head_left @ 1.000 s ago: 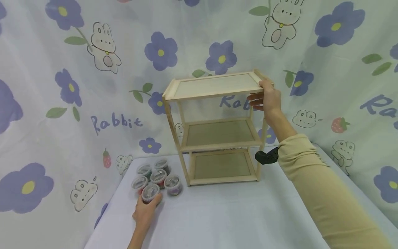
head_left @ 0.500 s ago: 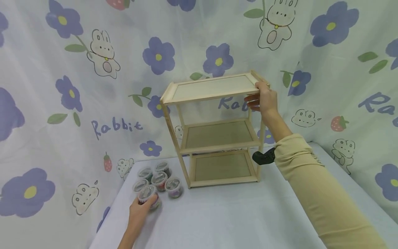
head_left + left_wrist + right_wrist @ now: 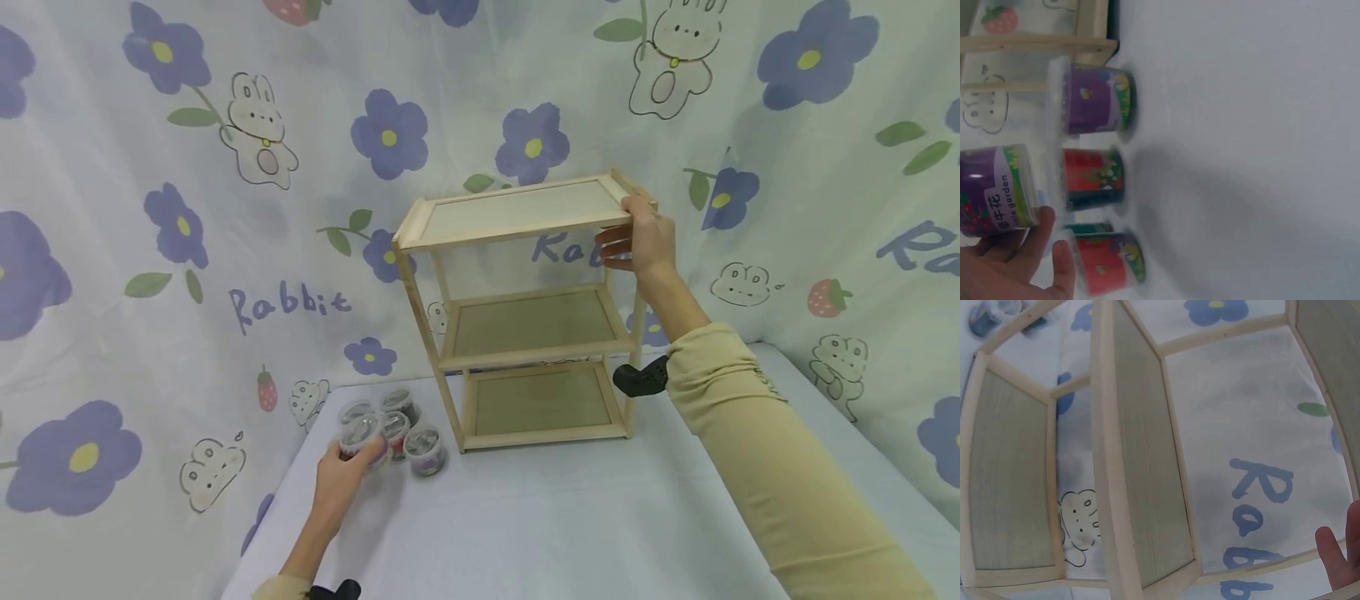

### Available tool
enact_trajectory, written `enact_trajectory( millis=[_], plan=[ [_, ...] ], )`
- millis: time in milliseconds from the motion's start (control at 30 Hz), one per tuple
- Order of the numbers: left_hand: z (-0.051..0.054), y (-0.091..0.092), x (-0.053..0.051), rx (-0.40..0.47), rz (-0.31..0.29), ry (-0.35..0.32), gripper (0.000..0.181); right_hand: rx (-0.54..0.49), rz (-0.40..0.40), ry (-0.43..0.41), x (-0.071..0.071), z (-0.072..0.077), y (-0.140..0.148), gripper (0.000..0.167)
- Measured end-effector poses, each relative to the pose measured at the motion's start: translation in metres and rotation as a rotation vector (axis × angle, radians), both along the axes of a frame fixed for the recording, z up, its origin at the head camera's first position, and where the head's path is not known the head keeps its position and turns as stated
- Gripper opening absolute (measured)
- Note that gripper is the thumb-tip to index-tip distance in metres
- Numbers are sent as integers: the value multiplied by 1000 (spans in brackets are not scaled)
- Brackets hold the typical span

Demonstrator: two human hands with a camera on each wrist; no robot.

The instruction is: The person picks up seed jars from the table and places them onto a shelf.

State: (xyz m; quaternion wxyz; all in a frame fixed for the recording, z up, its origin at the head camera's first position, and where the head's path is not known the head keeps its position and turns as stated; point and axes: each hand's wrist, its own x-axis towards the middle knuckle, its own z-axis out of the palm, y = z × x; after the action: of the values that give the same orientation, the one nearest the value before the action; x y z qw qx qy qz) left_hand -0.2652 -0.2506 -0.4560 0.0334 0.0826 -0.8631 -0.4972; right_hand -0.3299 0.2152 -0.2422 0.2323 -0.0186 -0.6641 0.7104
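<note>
My left hand (image 3: 339, 479) grips a purple plastic cup (image 3: 362, 430) with a clear lid, raised off the table. The left wrist view shows its printed label, with "garden" legible, on the held purple cup (image 3: 991, 190). Similar lidded cups stand close by: a purple one (image 3: 426, 450), a red one (image 3: 395, 427), a dark one (image 3: 401, 400) and one with a partly covered lid (image 3: 355, 410). A second red cup (image 3: 1107, 264) shows in the left wrist view. My right hand (image 3: 651, 239) holds the top right corner of a wooden three-tier shelf (image 3: 517, 212), thumb on top, fingers underneath.
The shelf's middle panel (image 3: 532, 322) and bottom panel (image 3: 543, 398) hold nothing visible. A white cloth (image 3: 540, 517) covers the table. Behind hangs a curtain (image 3: 450, 75) printed with rabbits and flowers. A black wrist device (image 3: 641, 377) sits by the right sleeve.
My left hand has lifted the purple cup from the front of the group; it now covers part of the cups behind. The right hand keeps its hold on the shelf.
</note>
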Motion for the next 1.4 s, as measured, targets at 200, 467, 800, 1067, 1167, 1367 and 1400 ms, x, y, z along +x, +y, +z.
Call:
enact_trajectory(
  millis=[200,467,800,1067,1167,1367,1400],
  plan=[
    [28,2,-11,-41,-15,49,80,-4,-1,1,0,-1,1,49],
    [68,6,-21,-22,-59,96,78,15,-3,12,0,-1,0,47],
    [98,10,-28,-97,-49,122,81,26,0,17,2,-1,0,46],
    [127,13,-33,-103,-47,186,78,32,3,24,2,-1,0,47],
    [140,17,-35,-111,-30,225,75,36,3,26,2,-1,0,48],
    [168,22,-38,-162,-21,277,72,29,11,29,3,0,1,47],
    [173,23,-38,-172,-23,286,72,28,10,31,3,0,0,47]
  ],
)
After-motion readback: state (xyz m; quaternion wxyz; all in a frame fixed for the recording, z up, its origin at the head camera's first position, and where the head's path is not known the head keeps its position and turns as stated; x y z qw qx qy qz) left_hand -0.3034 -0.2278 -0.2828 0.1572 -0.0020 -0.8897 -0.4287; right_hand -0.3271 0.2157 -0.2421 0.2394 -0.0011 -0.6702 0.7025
